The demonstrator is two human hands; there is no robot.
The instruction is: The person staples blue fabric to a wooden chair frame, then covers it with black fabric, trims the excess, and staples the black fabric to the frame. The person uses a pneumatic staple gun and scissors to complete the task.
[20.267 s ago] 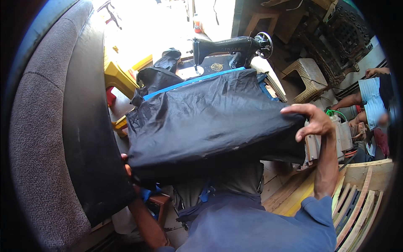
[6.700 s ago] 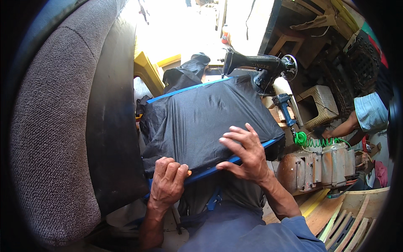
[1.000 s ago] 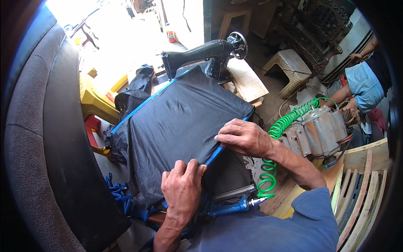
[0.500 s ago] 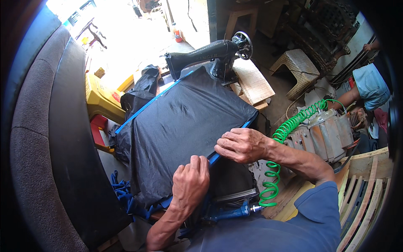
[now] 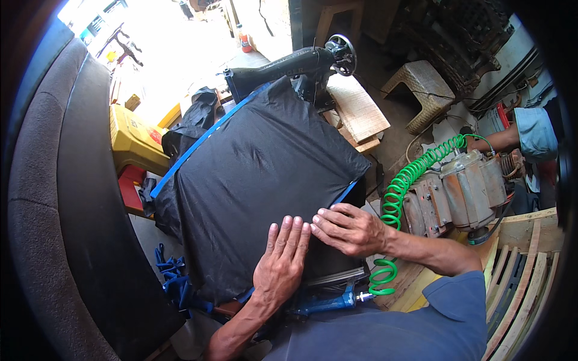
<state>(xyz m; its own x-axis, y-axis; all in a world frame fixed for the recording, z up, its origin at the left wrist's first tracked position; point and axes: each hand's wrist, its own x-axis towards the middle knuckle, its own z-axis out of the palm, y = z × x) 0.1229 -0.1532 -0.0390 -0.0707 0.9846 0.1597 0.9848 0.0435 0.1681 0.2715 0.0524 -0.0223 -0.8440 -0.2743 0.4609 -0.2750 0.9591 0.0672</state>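
A sheet of black fabric [image 5: 259, 162] with blue strips along two edges is spread in front of me, its far end close to a black sewing machine [image 5: 280, 69]. My left hand [image 5: 282, 256] lies on its near part, fingers stretched out side by side. Just to the right, my right hand [image 5: 352, 230] is bent over the near-right edge, where the blue strip [image 5: 344, 194] runs under it. Its fingers close on the fabric there; the thumb is hidden. Close to my body lies a blue air tool [image 5: 325, 305], joined to a green coiled hose [image 5: 394, 201].
A long grey and black padded piece [image 5: 45, 180] stands at left, near a yellow plastic stool [image 5: 135, 141]. At right are a rusty metal machine [image 5: 472, 183], a woven stool [image 5: 421, 93] and a slatted wooden frame [image 5: 533, 271]. Another person's arm [image 5: 503, 139] reaches toward the machine.
My left hand has gone from curled fingers to stretched ones on the fabric and moved slightly right. My right hand has lowered a little, its fingers straighter. The other person's arm has shifted.
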